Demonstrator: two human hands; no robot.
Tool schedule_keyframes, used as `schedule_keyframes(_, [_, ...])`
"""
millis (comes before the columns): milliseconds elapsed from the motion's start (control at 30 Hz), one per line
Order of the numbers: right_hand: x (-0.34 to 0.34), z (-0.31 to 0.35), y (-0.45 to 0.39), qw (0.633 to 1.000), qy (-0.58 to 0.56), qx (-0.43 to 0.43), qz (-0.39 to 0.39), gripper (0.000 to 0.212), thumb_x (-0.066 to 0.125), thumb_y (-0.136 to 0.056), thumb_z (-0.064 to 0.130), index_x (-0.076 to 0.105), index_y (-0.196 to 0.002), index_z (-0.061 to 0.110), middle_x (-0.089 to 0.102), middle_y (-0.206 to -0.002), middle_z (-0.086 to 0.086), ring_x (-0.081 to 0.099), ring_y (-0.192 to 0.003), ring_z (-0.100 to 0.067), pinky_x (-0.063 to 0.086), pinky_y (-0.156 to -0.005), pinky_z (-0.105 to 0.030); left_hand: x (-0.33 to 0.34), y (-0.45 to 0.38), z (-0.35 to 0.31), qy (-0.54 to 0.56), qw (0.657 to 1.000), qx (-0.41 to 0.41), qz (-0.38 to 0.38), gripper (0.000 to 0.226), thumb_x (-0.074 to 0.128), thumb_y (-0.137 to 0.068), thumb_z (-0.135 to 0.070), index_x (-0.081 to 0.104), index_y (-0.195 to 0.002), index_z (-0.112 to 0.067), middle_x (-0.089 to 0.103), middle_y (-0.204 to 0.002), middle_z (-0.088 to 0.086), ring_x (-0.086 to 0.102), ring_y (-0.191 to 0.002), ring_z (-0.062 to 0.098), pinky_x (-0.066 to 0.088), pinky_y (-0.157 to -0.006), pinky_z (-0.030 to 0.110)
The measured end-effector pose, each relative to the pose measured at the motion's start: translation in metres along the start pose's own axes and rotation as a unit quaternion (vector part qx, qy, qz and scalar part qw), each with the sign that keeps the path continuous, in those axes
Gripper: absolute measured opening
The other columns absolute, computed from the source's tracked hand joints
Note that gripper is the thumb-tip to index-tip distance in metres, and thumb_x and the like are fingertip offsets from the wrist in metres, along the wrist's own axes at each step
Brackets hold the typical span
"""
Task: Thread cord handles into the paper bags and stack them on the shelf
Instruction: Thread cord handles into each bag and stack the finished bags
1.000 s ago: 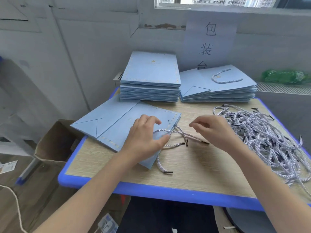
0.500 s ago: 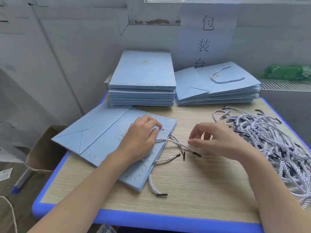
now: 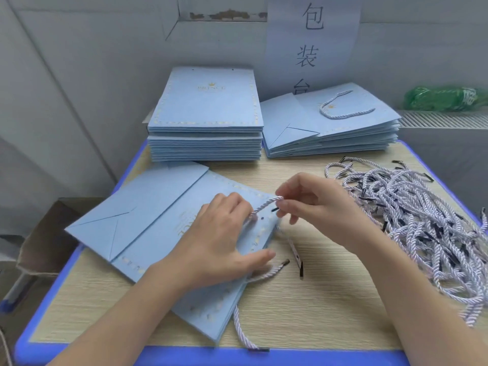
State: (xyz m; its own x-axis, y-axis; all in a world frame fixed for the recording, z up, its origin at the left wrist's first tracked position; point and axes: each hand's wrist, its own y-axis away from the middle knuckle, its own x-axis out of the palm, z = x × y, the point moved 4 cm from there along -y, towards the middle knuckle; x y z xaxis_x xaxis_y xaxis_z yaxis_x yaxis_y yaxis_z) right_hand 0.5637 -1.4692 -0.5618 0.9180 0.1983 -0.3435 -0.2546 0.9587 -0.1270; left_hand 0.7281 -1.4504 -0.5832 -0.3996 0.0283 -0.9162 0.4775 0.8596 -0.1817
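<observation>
A flat light-blue paper bag (image 3: 158, 233) lies on the wooden table (image 3: 303, 313) in front of me. My left hand (image 3: 224, 241) rests on the bag's top edge, fingers spread over a white twisted cord (image 3: 264, 207). My right hand (image 3: 317, 204) pinches that cord near its black tip, just above a small punched hole in the bag. Two other cord ends stick out from under the bag, one by my left thumb and one at the table's front edge (image 3: 243, 331).
A stack of flat blue bags (image 3: 206, 114) stands at the back, with a stack of bags with handles (image 3: 330, 128) to its right. A heap of loose cords (image 3: 409, 220) covers the right side. A cardboard box (image 3: 47, 233) sits left of the table.
My right hand has moved left with the cord end, from the bare table to above the bag's hole. My left hand has stayed on the bag.
</observation>
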Motion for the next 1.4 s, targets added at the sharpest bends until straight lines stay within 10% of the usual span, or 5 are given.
schedule_keyframes(367, [0.020, 0.003, -0.005, 0.975, 0.212, -0.073, 0.010, 0.024, 0.065, -0.080, 0.000, 0.061, -0.074, 0.023, 0.057, -0.058, 0.030, 0.049, -0.056, 0.000, 0.036, -0.056, -0.010, 0.002, 0.001, -0.005, 0.002, 1.000, 0.015, 0.005, 0.066, 0.032, -0.065, -0.072, 0.048, -0.108, -0.025, 0.040, -0.102, -0.016, 0.032, -0.095, 0.006, 0.032, -0.088, 0.025])
schedule_keyframes(933, [0.030, -0.003, -0.008, 0.968, 0.228, -0.104, 0.010, 0.022, 0.071, -0.078, 0.013, 0.059, -0.069, 0.029, 0.053, -0.064, 0.017, 0.048, -0.063, -0.001, 0.036, -0.061, -0.010, -0.003, 0.002, 0.000, 0.054, 0.998, -0.018, -0.028, 0.056, 0.040, -0.061, -0.068, 0.054, -0.094, -0.025, 0.049, -0.094, -0.014, 0.040, -0.091, 0.006, 0.035, -0.079, 0.019])
schedule_keyframes(1133, [0.026, -0.003, -0.005, 0.974, 0.209, -0.084, 0.030, 0.028, 0.046, -0.073, 0.023, 0.071, -0.075, 0.037, 0.055, -0.087, 0.008, 0.048, -0.081, 0.003, 0.033, -0.070, -0.008, -0.010, 0.002, 0.005, 0.093, 0.992, -0.059, -0.066, 0.052, 0.045, -0.060, -0.067, 0.067, -0.083, -0.026, 0.061, -0.086, -0.014, 0.051, -0.087, 0.006, 0.043, -0.080, 0.029])
schedule_keyframes(1400, [0.007, -0.004, -0.002, 0.962, 0.193, -0.129, -0.145, 0.009, 0.062, -0.078, 0.015, 0.071, -0.079, 0.017, 0.055, -0.074, 0.009, 0.051, -0.064, -0.004, 0.035, -0.058, -0.009, -0.023, 0.001, 0.017, 0.182, 0.968, -0.107, -0.137, 0.055, 0.042, -0.067, -0.058, 0.067, -0.059, -0.010, 0.063, -0.057, 0.002, 0.057, -0.059, 0.017, 0.046, -0.066, 0.035])
